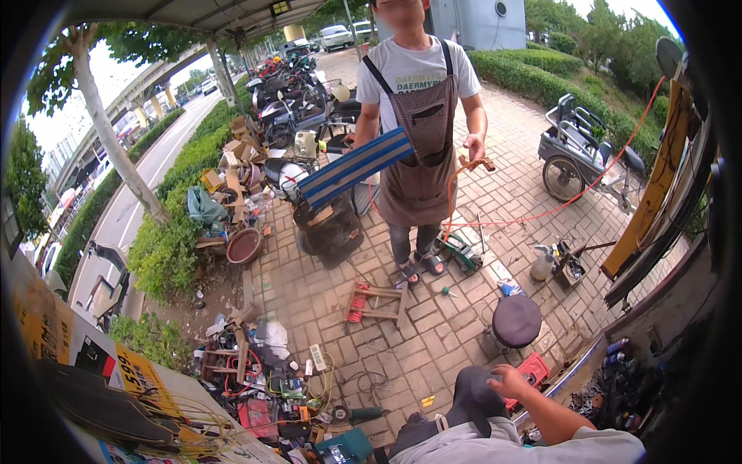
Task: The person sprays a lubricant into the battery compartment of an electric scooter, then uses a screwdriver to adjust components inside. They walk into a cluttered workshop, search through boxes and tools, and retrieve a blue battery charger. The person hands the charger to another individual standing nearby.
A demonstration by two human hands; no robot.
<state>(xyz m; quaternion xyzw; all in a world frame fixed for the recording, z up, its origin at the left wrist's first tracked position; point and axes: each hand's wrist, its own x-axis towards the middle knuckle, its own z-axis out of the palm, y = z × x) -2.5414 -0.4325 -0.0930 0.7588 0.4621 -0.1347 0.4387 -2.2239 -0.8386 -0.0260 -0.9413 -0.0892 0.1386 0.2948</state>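
My right hand [511, 382] hovers at or rests on my dark-trousered knee [478, 390]; I cannot tell if they touch. Its fingers are apart and it holds nothing. A red plastic case [532, 371] lies just beyond it, with a round dark stool [517, 321] farther off. My left hand is out of view. Facing me stands a person in a checked apron [423, 116]. One of their hands carries a long blue-and-silver striped panel [355, 166]; the other holds a small brown tool [477, 164] near an orange hose [495, 223].
A small wooden frame wound with red cord [376, 304] lies on the paving. An angle grinder [357, 414] sits among piled tools at lower left. At right are a sprayer bottle [543, 264], a toolbox [570, 271] and a cargo tricycle [576, 158].
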